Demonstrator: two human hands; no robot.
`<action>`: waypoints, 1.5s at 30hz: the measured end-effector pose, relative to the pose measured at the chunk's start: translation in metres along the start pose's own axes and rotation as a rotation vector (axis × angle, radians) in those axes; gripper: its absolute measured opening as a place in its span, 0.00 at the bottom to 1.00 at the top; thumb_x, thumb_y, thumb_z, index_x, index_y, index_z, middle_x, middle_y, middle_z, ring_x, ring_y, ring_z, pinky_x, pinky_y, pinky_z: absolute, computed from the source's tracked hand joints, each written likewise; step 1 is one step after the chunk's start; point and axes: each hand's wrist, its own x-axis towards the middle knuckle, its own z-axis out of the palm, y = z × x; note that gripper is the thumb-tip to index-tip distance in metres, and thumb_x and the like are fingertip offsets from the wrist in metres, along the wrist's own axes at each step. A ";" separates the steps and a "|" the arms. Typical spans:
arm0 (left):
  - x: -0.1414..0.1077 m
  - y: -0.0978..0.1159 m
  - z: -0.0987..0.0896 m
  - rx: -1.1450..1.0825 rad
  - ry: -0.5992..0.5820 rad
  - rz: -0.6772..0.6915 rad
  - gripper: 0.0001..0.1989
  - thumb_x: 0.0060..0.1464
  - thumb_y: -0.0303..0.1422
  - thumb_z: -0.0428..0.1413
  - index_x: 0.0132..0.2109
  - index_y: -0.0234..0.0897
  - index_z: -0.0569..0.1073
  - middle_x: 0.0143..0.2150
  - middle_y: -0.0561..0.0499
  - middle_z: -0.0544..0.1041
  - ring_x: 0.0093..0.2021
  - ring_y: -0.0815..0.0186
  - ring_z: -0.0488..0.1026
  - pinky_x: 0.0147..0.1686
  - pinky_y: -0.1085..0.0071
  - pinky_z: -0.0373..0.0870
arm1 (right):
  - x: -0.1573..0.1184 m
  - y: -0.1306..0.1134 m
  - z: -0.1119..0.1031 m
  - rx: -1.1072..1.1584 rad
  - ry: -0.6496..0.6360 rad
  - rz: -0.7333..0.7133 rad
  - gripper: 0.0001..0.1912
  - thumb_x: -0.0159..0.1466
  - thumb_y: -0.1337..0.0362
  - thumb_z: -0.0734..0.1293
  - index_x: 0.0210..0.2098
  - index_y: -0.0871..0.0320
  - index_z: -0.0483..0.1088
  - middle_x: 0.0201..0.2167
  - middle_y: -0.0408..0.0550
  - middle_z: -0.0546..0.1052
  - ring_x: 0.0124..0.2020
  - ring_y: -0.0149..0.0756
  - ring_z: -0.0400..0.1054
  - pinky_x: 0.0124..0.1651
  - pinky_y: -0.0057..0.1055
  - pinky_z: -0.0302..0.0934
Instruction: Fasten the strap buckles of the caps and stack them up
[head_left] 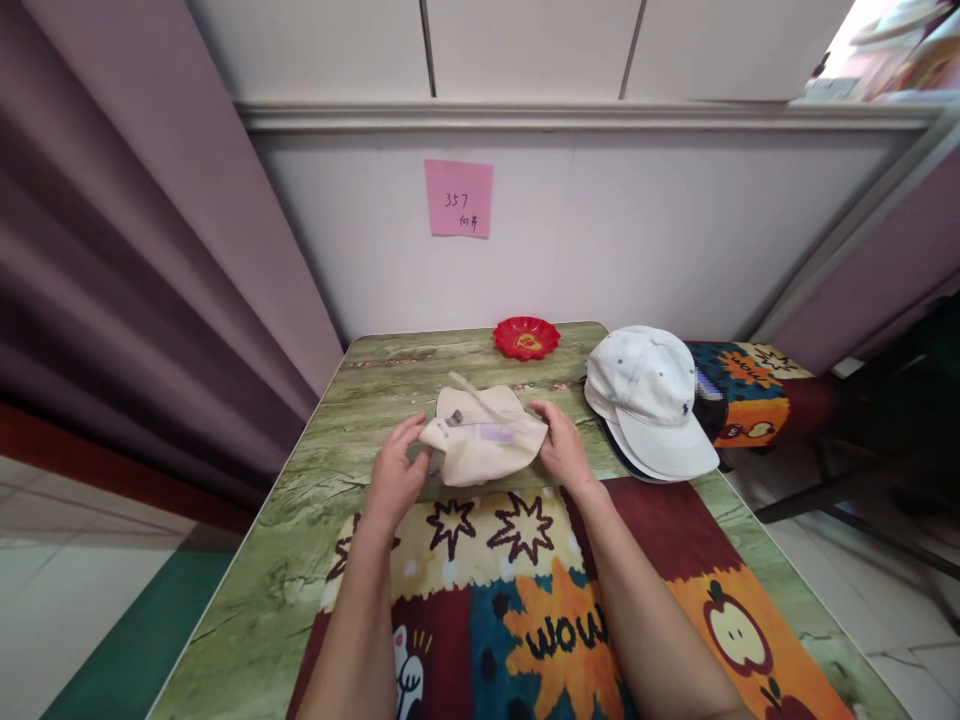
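Between my two hands is a cream baseball cap [484, 455], its back strap and small metal buckle showing, slightly blurred. Fingers of my left hand [399, 470] pinch its left edge. My right hand [564, 445] grips the opposite edge, with part of those fingers hidden behind the fabric. A stack of caps stands to the right of my right hand, topped by a white baseball cap [649, 385] with a small dark logo. Under it the brims of other caps stick out, one of them dark.
At the back of the wood-patterned table [300, 520] sits a red scalloped plate [526, 338]. A colourful patterned cloth [450, 590] covers the near part. A pink paper note [459, 199] is stuck on the wall behind. Purple curtains [150, 220] hang at the left.
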 end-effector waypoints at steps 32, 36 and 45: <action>-0.012 0.036 0.017 0.007 -0.034 -0.007 0.15 0.52 0.35 0.60 0.48 0.41 0.79 0.40 0.49 0.80 0.41 0.59 0.75 0.44 0.67 0.68 | 0.002 -0.079 -0.025 0.405 0.038 0.210 0.07 0.67 0.59 0.60 0.41 0.54 0.64 0.30 0.43 0.77 0.25 0.32 0.72 0.32 0.29 0.65; -0.015 0.047 0.019 -0.054 -0.028 0.021 0.12 0.53 0.33 0.59 0.46 0.40 0.79 0.42 0.49 0.80 0.43 0.60 0.75 0.46 0.68 0.67 | 0.003 -0.086 -0.025 0.630 0.029 0.260 0.06 0.64 0.61 0.62 0.39 0.55 0.64 0.32 0.44 0.77 0.26 0.30 0.69 0.29 0.27 0.64; -0.017 0.054 0.026 -0.322 -0.109 -0.012 0.07 0.53 0.33 0.60 0.41 0.39 0.76 0.40 0.49 0.78 0.41 0.63 0.73 0.42 0.71 0.67 | -0.006 -0.091 -0.002 0.364 -0.176 0.104 0.09 0.62 0.57 0.69 0.38 0.55 0.73 0.33 0.44 0.78 0.34 0.35 0.70 0.38 0.29 0.62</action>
